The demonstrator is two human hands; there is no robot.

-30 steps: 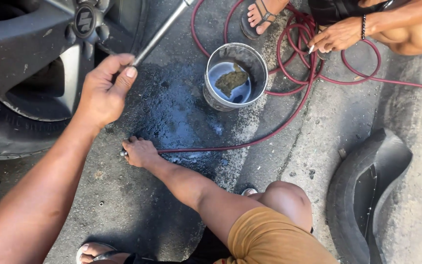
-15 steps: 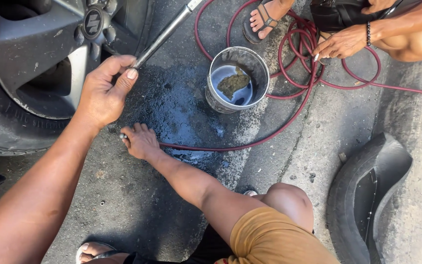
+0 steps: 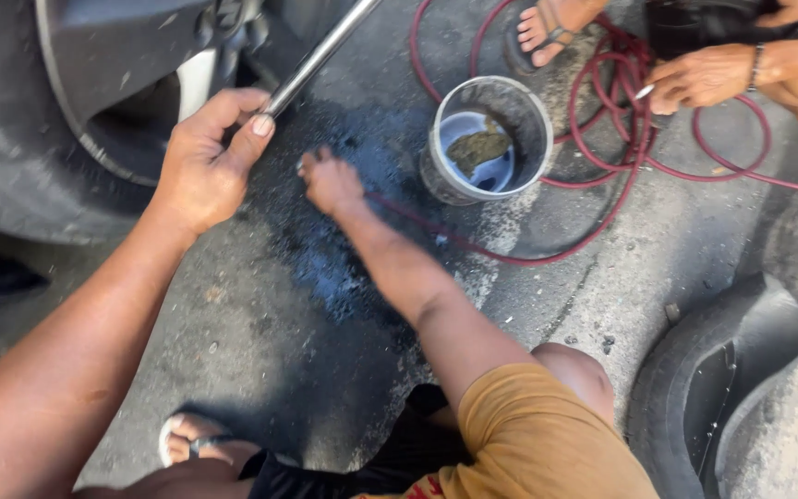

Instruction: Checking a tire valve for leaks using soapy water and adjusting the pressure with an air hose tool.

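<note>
My left hand (image 3: 200, 171) grips the lower end of a long shiny metal bar (image 3: 320, 55) that slants up to the right, beside the dark alloy wheel (image 3: 122, 65) of a car. My right hand (image 3: 330, 183) is blurred, just above the wet dark asphalt, its fingers curled around a small metal piece (image 3: 301, 165) at the fingertips. A thin red hose (image 3: 473, 242) runs along the ground from under this hand toward the right.
A metal bucket (image 3: 438, 180) with water and a dirty rag stands right of my right hand, ringed by coils of the red hose (image 3: 602, 171). Another person's hand (image 3: 699, 79) and sandalled foot (image 3: 547, 28) are at the top right. A black tyre piece (image 3: 722, 388) lies lower right.
My right hand has lifted off the ground and moved up toward the bar. The view has shifted closer to the wheel; my left hand keeps its grip on the bar.
</note>
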